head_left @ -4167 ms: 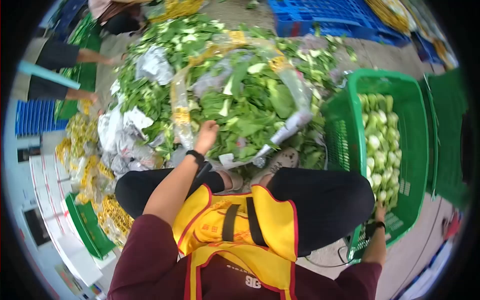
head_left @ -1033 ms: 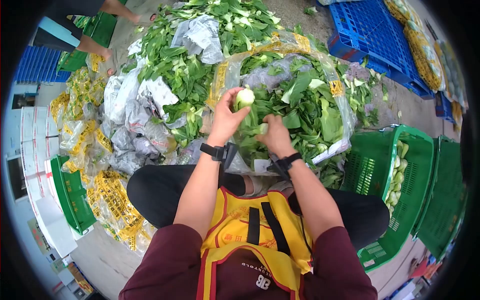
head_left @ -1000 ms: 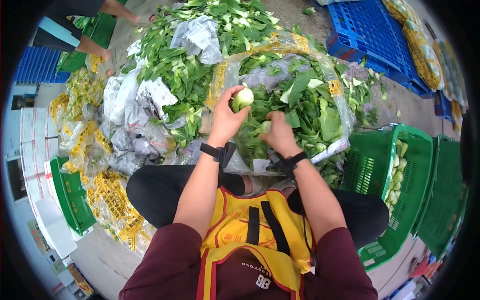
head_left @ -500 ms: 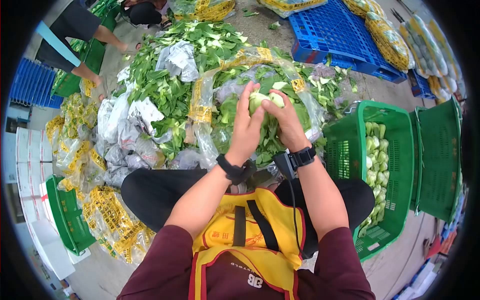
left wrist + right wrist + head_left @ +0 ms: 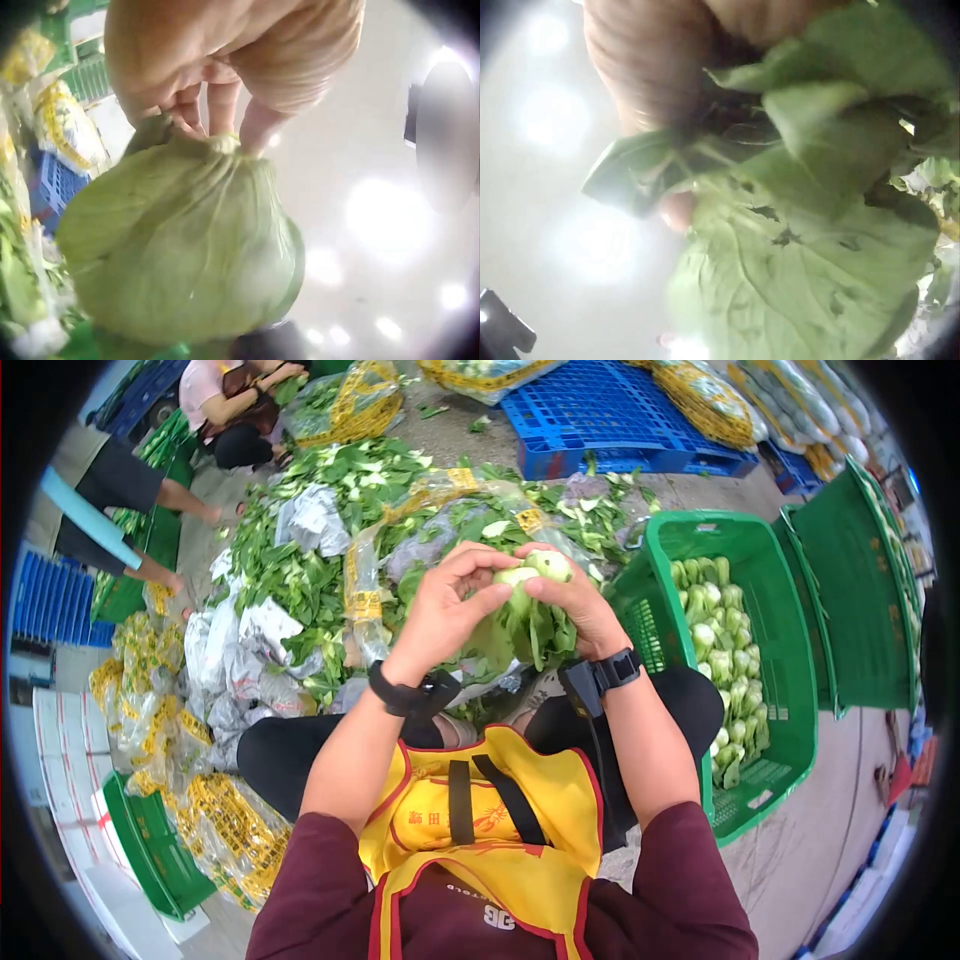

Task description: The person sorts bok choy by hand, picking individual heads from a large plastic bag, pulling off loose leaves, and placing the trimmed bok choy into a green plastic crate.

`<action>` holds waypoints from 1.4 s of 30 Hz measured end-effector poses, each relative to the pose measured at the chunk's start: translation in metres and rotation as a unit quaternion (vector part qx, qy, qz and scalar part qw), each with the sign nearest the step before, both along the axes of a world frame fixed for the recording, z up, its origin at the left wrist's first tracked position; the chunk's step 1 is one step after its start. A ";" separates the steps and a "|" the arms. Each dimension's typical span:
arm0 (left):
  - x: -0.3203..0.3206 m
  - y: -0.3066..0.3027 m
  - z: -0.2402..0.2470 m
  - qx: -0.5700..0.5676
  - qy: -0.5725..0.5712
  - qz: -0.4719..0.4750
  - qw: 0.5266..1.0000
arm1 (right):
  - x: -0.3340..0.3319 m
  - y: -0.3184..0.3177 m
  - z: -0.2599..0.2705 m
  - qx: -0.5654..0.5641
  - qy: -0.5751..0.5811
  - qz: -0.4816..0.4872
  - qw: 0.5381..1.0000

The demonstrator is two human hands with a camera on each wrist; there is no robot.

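In the head view, the left hand (image 5: 445, 605) pinches a pale-based leafy green (image 5: 514, 577) between thumb and fingers. Beside it, the right hand (image 5: 580, 605) grips another leafy green (image 5: 548, 565), its pale base up and its leaves hanging down. The two bases are side by side over the leaf pile. In the left wrist view, the fingers of the left hand (image 5: 232, 60) hold the stems above a broad leaf (image 5: 180, 247). A leaf with dark holes (image 5: 780, 270) hangs beneath the right hand (image 5: 675, 60) in the right wrist view.
A green crate (image 5: 800, 690) with rows of leafy greens stands at the right. Loose leaves (image 5: 290, 585) and clear plastic with yellow print (image 5: 362, 575) lie in front. A blue pallet (image 5: 610, 420) is beyond; a squatting person (image 5: 235, 405) is at the upper left.
The head view has turned toward the right crate. Both hands, apart at 1.0 s ago, have come together at the greens. The right hand has lifted its green from the pile.
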State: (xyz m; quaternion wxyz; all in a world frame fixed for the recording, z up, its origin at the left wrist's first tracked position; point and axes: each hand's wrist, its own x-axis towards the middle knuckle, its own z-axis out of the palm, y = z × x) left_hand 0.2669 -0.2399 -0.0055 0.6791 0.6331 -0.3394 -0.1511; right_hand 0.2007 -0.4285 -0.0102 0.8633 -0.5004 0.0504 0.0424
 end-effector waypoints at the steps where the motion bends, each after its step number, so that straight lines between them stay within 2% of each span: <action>1: -0.001 0.000 0.005 -0.005 -0.016 0.007 1.000 | -0.001 -0.004 -0.005 -0.014 -0.015 0.018 1.000; 2: -0.002 -0.004 0.009 -0.012 -0.030 0.006 0.999 | -0.005 -0.004 0.001 -0.047 -0.047 0.019 0.998; 3: -0.005 -0.006 0.004 0.006 0.016 0.060 0.998 | -0.008 -0.002 0.008 -0.117 -0.095 0.021 0.988; 4: -0.008 -0.011 -0.005 0.026 0.067 0.093 0.993 | -0.010 0.000 -0.003 -0.115 -0.106 0.022 0.987; 5: -0.009 -0.015 -0.007 0.029 0.059 0.103 0.993 | -0.017 0.000 -0.002 -0.188 -0.128 -0.014 0.974; 6: -0.018 -0.024 0.002 0.082 0.018 0.147 0.986 | -0.028 -0.003 0.010 -0.191 -0.117 -0.028 0.974; 7: -0.001 -0.021 -0.018 0.111 0.068 0.096 0.987 | -0.041 -0.009 0.017 -0.239 -0.141 -0.070 0.958; 8: -0.013 -0.032 -0.017 0.025 0.120 0.053 0.991 | -0.055 -0.019 0.023 -0.284 -0.165 -0.095 0.940; 9: 0.002 -0.021 -0.032 0.153 0.050 0.014 0.987 | -0.071 -0.034 0.032 -0.288 -0.154 -0.112 0.938; 10: 0.010 -0.017 -0.050 0.261 -0.055 0.040 0.963 | -0.098 -0.056 0.042 -0.343 -0.144 -0.152 0.916; 11: 0.020 -0.004 -0.071 0.288 -0.078 0.039 0.954 | -0.126 -0.075 0.053 -0.391 -0.136 -0.183 0.892; 12: 0.032 0.007 -0.089 0.310 -0.102 0.041 0.944 | -0.161 -0.105 0.072 -0.419 -0.057 -0.220 0.879; 13: 0.042 0.021 -0.103 0.329 -0.038 0.029 0.943 | -0.190 -0.144 0.066 -0.451 0.006 -0.257 0.855; 14: 0.048 0.036 -0.113 0.351 0.027 0.018 0.936 | -0.223 -0.187 0.061 -0.481 0.052 -0.330 0.810; 15: 0.050 0.047 -0.117 0.368 0.080 0.022 0.926 | -0.256 -0.219 0.064 -0.461 0.114 -0.381 0.793; 16: 0.052 0.056 -0.121 0.384 0.131 0.029 0.914 | -0.288 -0.265 0.043 -0.479 0.167 -0.429 0.747; 17: 0.055 0.067 -0.130 0.388 0.134 0.027 0.911 | -0.314 -0.288 0.037 -0.565 0.230 -0.467 0.640; 18: 0.059 0.075 -0.146 0.397 0.149 0.024 0.905 | -0.347 -0.327 0.005 -0.657 0.284 -0.476 0.512; 19: 0.065 0.084 -0.165 0.405 0.163 0.021 0.900 | -0.375 -0.357 -0.027 -0.675 0.348 -0.475 0.445; 20: 0.076 0.097 -0.194 0.390 0.173 0.009 0.905 | -0.394 -0.373 -0.054 -0.675 0.392 -0.472 0.411; 22: 0.070 0.089 -0.199 0.414 0.199 0.023 0.888 | -0.410 -0.386 -0.099 -0.672 0.476 -0.448 0.350; 24: 0.071 0.085 -0.204 0.431 0.182 0.017 0.884 | -0.425 -0.387 -0.153 -0.688 0.471 -0.440 0.333; 26: 0.072 0.087 -0.209 0.446 0.167 0.013 0.880 | -0.427 -0.370 -0.184 -0.646 0.551 -0.346 0.399; 28: 0.073 0.092 -0.216 0.452 0.163 0.021 0.877 | -0.456 -0.377 -0.285 -0.641 0.527 -0.344 0.440; 29: 0.072 0.094 -0.218 0.456 0.166 0.023 0.874 | -0.451 -0.376 -0.292 -0.560 0.541 -0.413 0.472; 32: 0.071 0.104 -0.242 0.437 0.172 0.042 0.882 | -0.475 -0.397 -0.314 -0.581 0.517 -0.392 0.491; 33: 0.073 0.114 -0.259 0.422 0.177 0.059 0.887 | -0.491 -0.420 -0.316 -0.579 0.530 -0.327 0.526; 34: 0.068 0.111 -0.261 0.440 0.169 0.055 0.880 | -0.511 -0.434 -0.327 -0.509 0.511 -0.359 0.592; 35: 0.068 0.110 -0.266 0.470 0.146 0.048 0.869 | -0.504 -0.444 -0.296 -0.395 0.545 -0.271 0.689; 36: 0.070 0.116 -0.281 0.425 0.169 0.047 0.888 | -0.502 -0.454 -0.281 -0.477 0.450 -0.139 0.742; 37: 0.068 0.119 -0.290 0.413 0.131 0.038 0.900 | -0.511 -0.489 -0.309 -0.568 0.444 -0.191 0.667; 38: 0.066 0.109 -0.282 0.460 0.104 0.062 0.880 | -0.450 -0.465 -0.238 -0.615 0.511 -0.167 0.576; 39: 0.068 0.113 -0.298 0.440 0.113 0.114 0.883 | -0.412 -0.475 -0.218 -0.673 0.455 -0.218 0.540; 40: 0.069 0.102 -0.291 0.431 0.160 0.164 0.873 | -0.374 -0.486 -0.199 -0.727 0.398 -0.264 0.494; 42: 0.069 0.091 -0.299 0.396 0.215 0.210 0.868 | -0.255 -0.449 -0.122 -0.718 0.256 -0.296 0.576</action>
